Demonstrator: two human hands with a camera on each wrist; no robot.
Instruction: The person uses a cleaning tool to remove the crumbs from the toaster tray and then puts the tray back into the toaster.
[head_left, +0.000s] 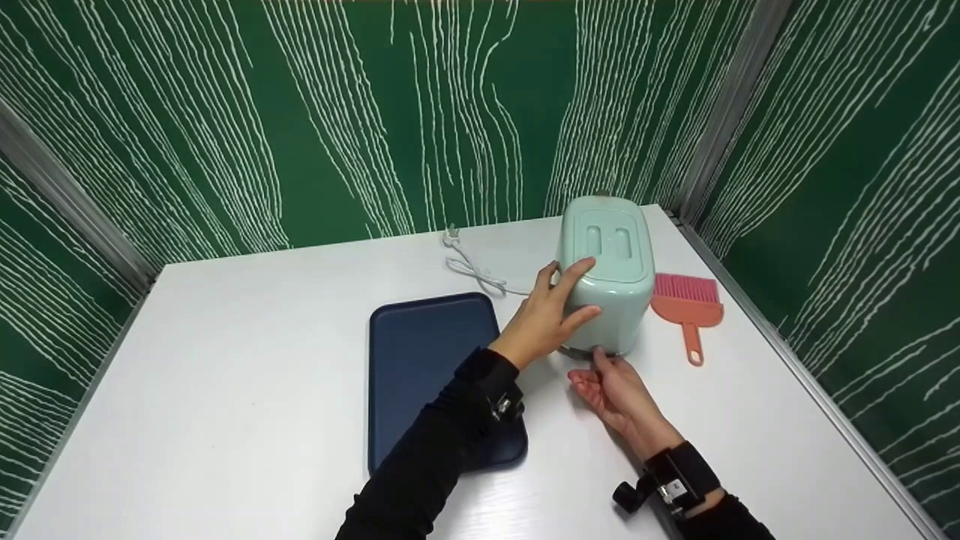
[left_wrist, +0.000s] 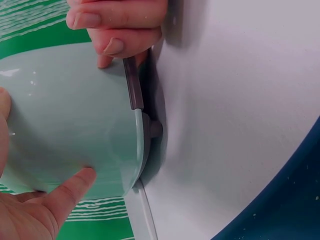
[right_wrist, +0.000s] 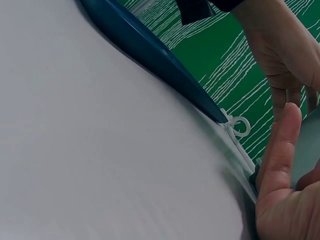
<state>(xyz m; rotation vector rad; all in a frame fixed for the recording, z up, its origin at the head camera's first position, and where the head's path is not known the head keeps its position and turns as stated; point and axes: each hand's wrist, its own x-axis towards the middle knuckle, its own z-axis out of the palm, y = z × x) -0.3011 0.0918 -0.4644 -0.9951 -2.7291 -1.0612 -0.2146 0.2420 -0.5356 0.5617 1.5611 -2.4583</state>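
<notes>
A mint-green toaster (head_left: 613, 300) stands at the right of the table, with a lid bearing two raised oblong shapes on top. My left hand (head_left: 546, 319) rests against its side and upper edge, fingers spread. One straight finger (left_wrist: 75, 187) presses the glossy wall in the left wrist view. Low at the front, my right hand (head_left: 619, 394) pinches a dark brown strip (left_wrist: 133, 85) along the toaster's base. Its thumb points up and the other fingers curl in. In the right wrist view, the right hand (right_wrist: 287, 200) partly hides the toaster (right_wrist: 307, 145).
A dark blue tray (head_left: 427, 360) lies left of the toaster, under the left forearm. Behind it a white cord (head_left: 480, 276) with a plug lies bundled. To the right is a hand brush (head_left: 688, 311) with pink bristles and orange handle. Green patterned walls enclose the white table (head_left: 247, 390).
</notes>
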